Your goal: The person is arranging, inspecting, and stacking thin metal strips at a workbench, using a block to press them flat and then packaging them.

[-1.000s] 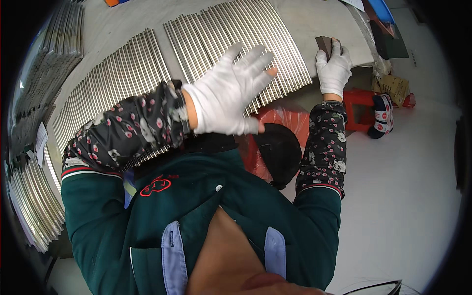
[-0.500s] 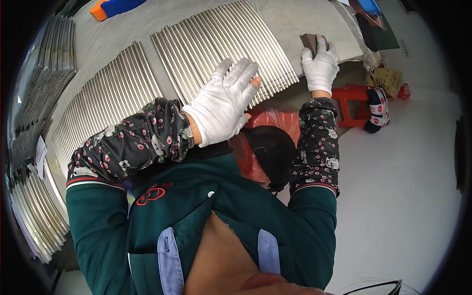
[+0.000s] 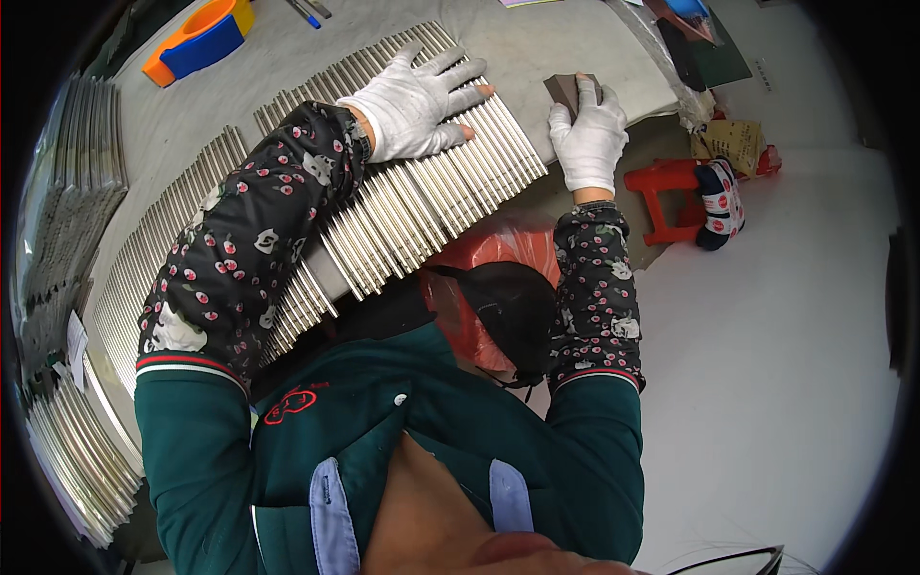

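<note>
Pressing flat on a row of metal rods [image 3: 422, 206], the left hand [image 3: 414, 103] lay open in its white glove, fingers spread toward the upper right of the frame and gripping nothing. The rods were packed side by side on the grey worktable [image 3: 517, 57], their long axes running from lower left to upper right, and the palm sat on their upper ends near the top centre. Just right of the row's last rod, the right hand [image 3: 586, 134], also gloved, was closed around a small dark block [image 3: 563, 91], held against the table surface and apart from the rods. That block lay to the right of the rods, so the right hand was the nearer one to it, and the left the nearer to the row. An orange and blue tool [image 3: 196, 40] rested at the upper left, well apart from both hands.
</note>
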Demonstrator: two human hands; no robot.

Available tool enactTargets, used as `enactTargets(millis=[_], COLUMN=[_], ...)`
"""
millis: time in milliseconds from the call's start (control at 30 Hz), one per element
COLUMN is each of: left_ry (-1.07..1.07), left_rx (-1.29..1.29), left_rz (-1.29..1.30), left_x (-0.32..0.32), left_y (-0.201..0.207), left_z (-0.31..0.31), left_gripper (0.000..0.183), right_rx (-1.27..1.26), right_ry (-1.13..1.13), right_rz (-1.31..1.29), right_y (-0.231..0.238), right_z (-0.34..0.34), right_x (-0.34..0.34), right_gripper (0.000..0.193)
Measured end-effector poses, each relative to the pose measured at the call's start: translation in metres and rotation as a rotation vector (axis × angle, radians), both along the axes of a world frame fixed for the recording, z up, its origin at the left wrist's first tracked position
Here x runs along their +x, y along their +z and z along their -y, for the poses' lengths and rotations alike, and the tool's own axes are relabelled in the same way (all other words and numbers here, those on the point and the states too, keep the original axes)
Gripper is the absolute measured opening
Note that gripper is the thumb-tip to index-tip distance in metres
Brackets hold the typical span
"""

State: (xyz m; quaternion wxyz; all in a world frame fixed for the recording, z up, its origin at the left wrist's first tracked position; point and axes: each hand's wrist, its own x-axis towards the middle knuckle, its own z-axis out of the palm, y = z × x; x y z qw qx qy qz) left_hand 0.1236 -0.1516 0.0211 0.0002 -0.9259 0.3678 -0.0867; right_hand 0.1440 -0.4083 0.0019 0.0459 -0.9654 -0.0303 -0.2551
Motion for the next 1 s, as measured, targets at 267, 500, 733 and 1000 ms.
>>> enactTargets(millis=[267, 500, 733, 1000], left_ry=[-0.003, 0.001, 0.005, 0.014], left_rx=[-0.042, -0.076, -0.075, -0.064], left_rz=[0.047, 0.052, 0.053, 0.037], left_x=[0.027, 0.037, 0.035, 0.031], left_y=[-0.008, -0.011, -0.012, -0.009], left_z=[0.024, 0.036, 0.031, 0.023], left_gripper=[0.057, 0.055, 0.054, 0.054], right_rx=[0.007, 0.0, -0.01, -0.032], right_ry=[0.01, 0.005, -0.013, -0.001], right_rz=[-0.024, -0.017, -0.004, 0.009], right_y=[0.001, 0.0, -0.003, -0.005], right_z=[0.004, 0.006, 0.003, 0.0], right_x=[0.007, 0.009, 0.01, 0.011], right_gripper=[0.053, 0.054, 0.054, 0.051])
